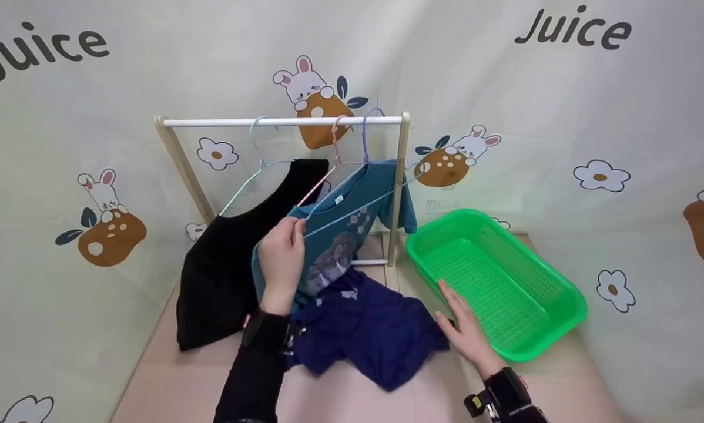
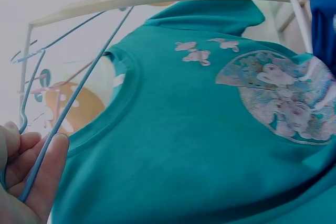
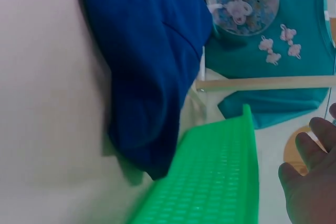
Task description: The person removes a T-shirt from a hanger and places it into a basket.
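My left hand pinches one corner of a blue-purple clothes hanger, whose hook overlaps the white rail in the head view. Behind that hanger, a teal T-shirt with a printed picture hangs on a pink hanger. A dark blue garment lies crumpled on the table below, between my hands. My right hand holds nothing; its fingers are spread beside the garment's right end, overlapping the near left rim of a green plastic basket.
A small wooden clothes rack with a white rail stands at the back. On its left a black top hangs from a mint hanger. A printed curtain closes off the back and sides of the table.
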The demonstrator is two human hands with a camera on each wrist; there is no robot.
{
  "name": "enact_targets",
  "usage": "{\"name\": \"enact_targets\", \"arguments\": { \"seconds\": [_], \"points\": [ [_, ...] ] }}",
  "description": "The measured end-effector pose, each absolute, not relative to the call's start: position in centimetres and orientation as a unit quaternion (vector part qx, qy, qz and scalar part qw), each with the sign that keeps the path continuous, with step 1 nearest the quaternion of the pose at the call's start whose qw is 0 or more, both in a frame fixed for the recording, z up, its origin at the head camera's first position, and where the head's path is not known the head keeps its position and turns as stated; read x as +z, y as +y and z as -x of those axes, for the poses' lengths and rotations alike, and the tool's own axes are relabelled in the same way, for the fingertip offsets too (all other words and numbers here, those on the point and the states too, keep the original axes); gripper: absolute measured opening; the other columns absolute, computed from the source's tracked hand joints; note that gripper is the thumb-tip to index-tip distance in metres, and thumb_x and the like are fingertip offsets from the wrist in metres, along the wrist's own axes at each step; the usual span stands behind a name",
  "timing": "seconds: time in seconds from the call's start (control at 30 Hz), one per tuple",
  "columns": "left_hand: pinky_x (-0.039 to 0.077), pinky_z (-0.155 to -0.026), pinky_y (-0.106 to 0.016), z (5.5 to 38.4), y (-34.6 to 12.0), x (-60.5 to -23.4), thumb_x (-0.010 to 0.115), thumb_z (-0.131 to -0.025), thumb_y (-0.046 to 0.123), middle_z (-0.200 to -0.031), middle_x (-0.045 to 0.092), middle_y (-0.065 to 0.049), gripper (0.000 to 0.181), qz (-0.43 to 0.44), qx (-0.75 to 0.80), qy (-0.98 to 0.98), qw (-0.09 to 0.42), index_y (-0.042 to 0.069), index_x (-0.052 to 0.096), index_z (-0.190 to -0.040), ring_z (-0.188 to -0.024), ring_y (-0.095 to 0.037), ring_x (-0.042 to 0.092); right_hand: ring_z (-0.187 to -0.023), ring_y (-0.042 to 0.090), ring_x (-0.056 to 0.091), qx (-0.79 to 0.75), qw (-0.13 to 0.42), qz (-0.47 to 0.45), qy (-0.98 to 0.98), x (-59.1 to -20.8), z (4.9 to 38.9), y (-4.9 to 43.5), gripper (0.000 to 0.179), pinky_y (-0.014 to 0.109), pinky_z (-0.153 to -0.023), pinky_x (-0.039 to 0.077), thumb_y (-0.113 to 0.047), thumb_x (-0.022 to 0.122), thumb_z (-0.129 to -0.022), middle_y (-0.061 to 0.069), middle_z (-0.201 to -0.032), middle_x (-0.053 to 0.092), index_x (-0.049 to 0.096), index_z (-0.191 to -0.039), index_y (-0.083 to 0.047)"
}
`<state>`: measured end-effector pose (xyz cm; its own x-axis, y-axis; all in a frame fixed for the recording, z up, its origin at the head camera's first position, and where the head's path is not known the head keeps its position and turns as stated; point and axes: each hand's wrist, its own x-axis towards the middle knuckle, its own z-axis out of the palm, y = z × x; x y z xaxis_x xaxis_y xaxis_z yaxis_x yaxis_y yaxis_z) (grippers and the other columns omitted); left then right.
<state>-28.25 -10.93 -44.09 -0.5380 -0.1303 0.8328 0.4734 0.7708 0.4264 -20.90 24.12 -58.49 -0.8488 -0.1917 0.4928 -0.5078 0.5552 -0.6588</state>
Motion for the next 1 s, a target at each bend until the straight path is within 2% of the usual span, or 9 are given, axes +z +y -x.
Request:
{"name": "enact_targets", "arguments": {
  "seconds": [0.13,0.27,0.43,0.5,0.6,0.8,1.0],
  "points": [
    [0.04,-0.05,-0.036,28.3,-10.9,-44.8,0.066,-0.096,0.014,-0.065,0.054,-0.008,0.018,0.107,-0.293,-0.826,0.47,0.001,0.064,-0.083,-0.053,-0.021,0.049,-0.135,0.047,0.036,0.417,0.179,-0.212,-0.866,-59.1,21.1,23.1,0.063,0.063,-0.106,0.028,-0.01,0.064,-0.093,0.023,-0.151,0.038,0.037,-0.149,0.003],
    [0.043,-0.052,-0.038,28.1,-10.8,-45.3,0.065,-0.097,0.016,-0.07,0.057,-0.01,0.017,0.098,-0.286,-0.829,0.47,0.001,0.064,-0.089,-0.057,-0.023,0.054,-0.134,0.049,0.037,0.396,0.171,-0.228,-0.873,-60.1,21.5,22.1,0.068,0.066,-0.105,0.029,-0.018,0.069,-0.091,0.026,-0.15,0.039,0.039,-0.147,0.005],
    [0.052,-0.076,-0.044,27.9,-10.9,-45.8,0.069,-0.094,0.016,-0.099,0.066,-0.016,0.021,0.108,-0.28,-0.824,0.481,0.0,0.064,-0.107,-0.088,-0.032,0.063,-0.127,0.055,0.041,0.367,0.16,-0.247,-0.882,-61.6,21.9,20.8,0.073,0.071,-0.098,0.032,-0.028,0.074,-0.087,0.033,-0.144,0.042,0.044,-0.143,0.007],
    [0.05,-0.085,-0.046,27.8,-10.9,-46.0,0.071,-0.092,0.015,-0.111,0.065,-0.018,0.029,0.118,-0.279,-0.819,0.488,-0.001,0.063,-0.114,-0.099,-0.035,0.061,-0.126,0.056,0.042,0.36,0.148,-0.25,-0.886,-62.0,21.9,20.3,0.075,0.072,-0.097,0.033,-0.029,0.076,-0.085,0.033,-0.144,0.042,0.044,-0.144,0.005],
    [0.047,-0.092,-0.049,27.5,-11.0,-46.2,0.071,-0.092,0.017,-0.123,0.061,-0.02,0.037,0.132,-0.276,-0.816,0.49,-0.001,0.061,-0.122,-0.106,-0.037,0.057,-0.129,0.053,0.04,0.348,0.121,-0.247,-0.896,-62.4,21.8,19.5,0.079,0.07,-0.099,0.033,-0.03,0.079,-0.083,0.03,-0.147,0.039,0.044,-0.147,0.0],
    [0.04,-0.095,-0.053,26.6,-11.0,-46.8,0.066,-0.095,0.03,-0.139,0.053,-0.017,0.05,0.158,-0.262,-0.814,0.494,0.004,0.055,-0.136,-0.118,-0.037,0.051,-0.134,0.05,0.037,0.319,0.089,-0.263,-0.906,-63.0,21.9,18.0,0.088,0.066,-0.104,0.031,-0.037,0.082,-0.08,0.025,-0.152,0.035,0.04,-0.15,-0.005],
    [0.032,-0.101,-0.057,25.8,-10.7,-48.4,0.058,-0.098,0.043,-0.152,0.041,-0.017,0.059,0.179,-0.247,-0.826,0.474,0.011,0.048,-0.146,-0.134,-0.035,0.04,-0.135,0.051,0.034,0.291,0.048,-0.28,-0.914,-63.5,22.2,16.6,0.1,0.069,-0.098,0.034,-0.045,0.084,-0.075,0.025,-0.156,0.028,0.033,-0.154,-0.012]
  ]
}}
